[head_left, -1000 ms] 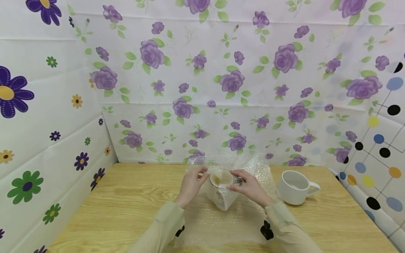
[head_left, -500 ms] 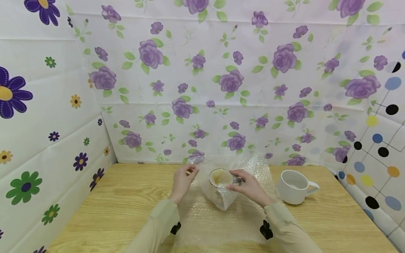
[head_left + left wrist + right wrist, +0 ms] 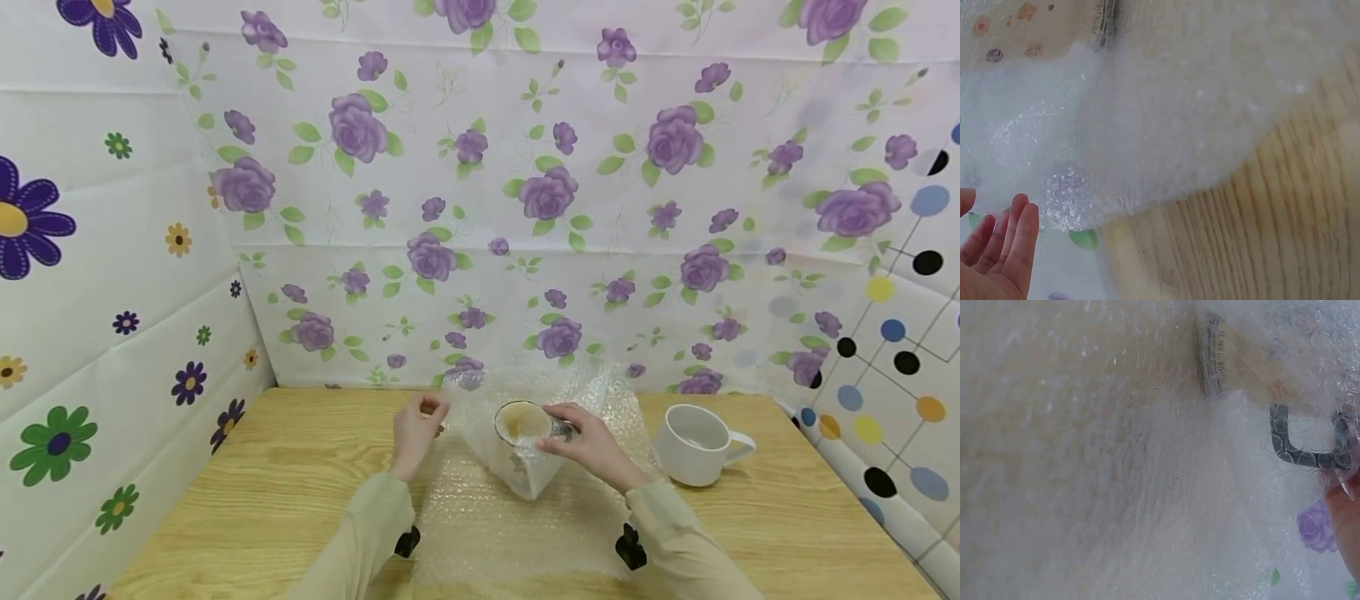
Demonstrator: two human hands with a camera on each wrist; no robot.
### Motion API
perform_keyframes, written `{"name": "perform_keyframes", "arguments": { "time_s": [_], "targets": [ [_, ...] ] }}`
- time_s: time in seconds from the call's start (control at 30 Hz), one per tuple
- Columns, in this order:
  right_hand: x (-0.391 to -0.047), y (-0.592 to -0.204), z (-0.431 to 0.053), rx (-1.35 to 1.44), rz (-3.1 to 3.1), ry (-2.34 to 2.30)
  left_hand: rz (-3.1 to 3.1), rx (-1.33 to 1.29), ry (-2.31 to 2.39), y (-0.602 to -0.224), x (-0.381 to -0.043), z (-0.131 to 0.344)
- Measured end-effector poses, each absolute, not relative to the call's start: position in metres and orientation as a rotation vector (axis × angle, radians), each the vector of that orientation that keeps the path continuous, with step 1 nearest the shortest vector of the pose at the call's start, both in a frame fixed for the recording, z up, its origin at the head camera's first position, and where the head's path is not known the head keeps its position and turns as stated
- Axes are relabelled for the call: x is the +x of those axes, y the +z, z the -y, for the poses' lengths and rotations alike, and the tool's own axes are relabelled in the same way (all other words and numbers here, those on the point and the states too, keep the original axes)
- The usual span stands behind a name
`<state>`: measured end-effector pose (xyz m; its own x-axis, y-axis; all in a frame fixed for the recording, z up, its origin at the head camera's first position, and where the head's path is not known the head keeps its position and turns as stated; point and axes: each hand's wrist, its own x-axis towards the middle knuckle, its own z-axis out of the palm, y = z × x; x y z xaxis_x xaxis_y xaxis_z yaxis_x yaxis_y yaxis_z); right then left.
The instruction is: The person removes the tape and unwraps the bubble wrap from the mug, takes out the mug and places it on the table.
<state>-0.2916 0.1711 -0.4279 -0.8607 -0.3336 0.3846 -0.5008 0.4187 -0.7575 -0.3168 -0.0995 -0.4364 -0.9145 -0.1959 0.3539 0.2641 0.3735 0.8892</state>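
A patterned mug (image 3: 521, 421) with a dark rim and a beige inside stands on a sheet of bubble wrap (image 3: 495, 533), part of which is folded up against its front. My right hand (image 3: 588, 440) grips the mug at its handle side, with wrap between. Through the clear plastic, the right wrist view shows the mug's dark handle (image 3: 1305, 456). To the left of the wrap is my left hand (image 3: 416, 429), apart from the mug. Its fingers (image 3: 1021, 250) are loosely bent and hold nothing. The mug's printed side (image 3: 1010, 28) appears behind the wrap in the left wrist view.
A plain white mug (image 3: 696, 446) stands on the right, close to the wrap's edge, its handle pointing right. Everything rests on a wooden table (image 3: 315, 467). A flowered curtain (image 3: 480, 167) hangs along the back, with patterned sheets on both sides.
My left hand has moved left, away from the mug's rim and past the edge of the wrap. My right hand and the mug have stayed in place.
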Motion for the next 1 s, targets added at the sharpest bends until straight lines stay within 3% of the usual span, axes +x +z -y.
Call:
{"name": "perform_keyframes", "arguments": {
  "time_s": [0.2,0.5,1.0],
  "targets": [
    [-0.298,-0.437,-0.175,0.734,2.476,1.418,2.226,-0.065,-1.519,-0.438,-0.316,0.102],
    [-0.296,-0.436,-0.174,0.704,2.498,1.434,2.263,-0.315,-1.413,-0.442,-0.315,0.100],
    [-0.296,-0.438,-0.175,0.722,2.495,1.444,2.329,-0.197,-1.444,-0.447,-0.309,0.102]
  ]
}}
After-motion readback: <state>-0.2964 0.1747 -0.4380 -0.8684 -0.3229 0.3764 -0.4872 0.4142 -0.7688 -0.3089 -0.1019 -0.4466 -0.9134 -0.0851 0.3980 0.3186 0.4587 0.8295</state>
